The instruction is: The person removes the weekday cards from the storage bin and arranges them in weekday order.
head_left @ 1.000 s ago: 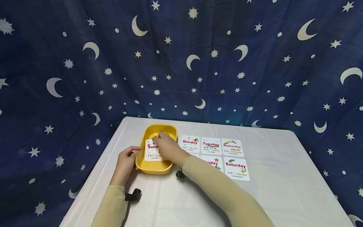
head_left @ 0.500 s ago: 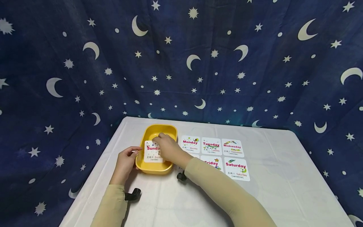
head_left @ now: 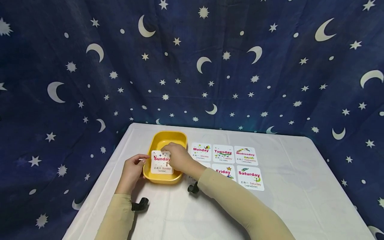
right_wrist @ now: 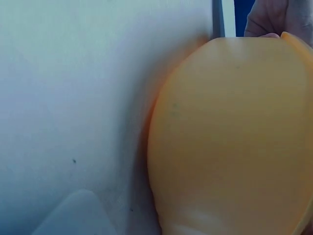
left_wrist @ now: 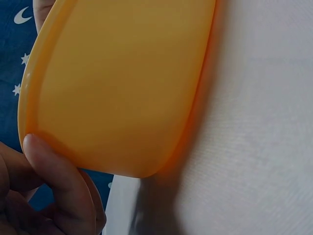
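A yellow plastic tray (head_left: 163,181) stands on the left part of the table. My left hand (head_left: 131,171) grips its left side; in the left wrist view, the thumb (left_wrist: 58,171) presses the outer wall and other fingers lie past the rim. Over the tray, my right hand (head_left: 181,159) pinches a white square flashcard marked Sunday (head_left: 160,163) at its upper right. The card's printed face shows and its right part is behind the fingers. Whether it touches the tray cannot be told. The right wrist view has the tray's wall (right_wrist: 225,127) but not the pinching fingers.
Right of the tray lie the Monday (head_left: 201,152), Tuesday (head_left: 223,154) and Wednesday (head_left: 246,155) cards. Below them are the Friday (head_left: 224,171) and Saturday (head_left: 250,177) cards, plus one mostly hidden by my right arm. A starry dark blue curtain (head_left: 186,66) hangs behind the table.
My right hand has brought the Sunday card slightly down and left over the tray, and more of its face shows. The left hand keeps its place on the tray.
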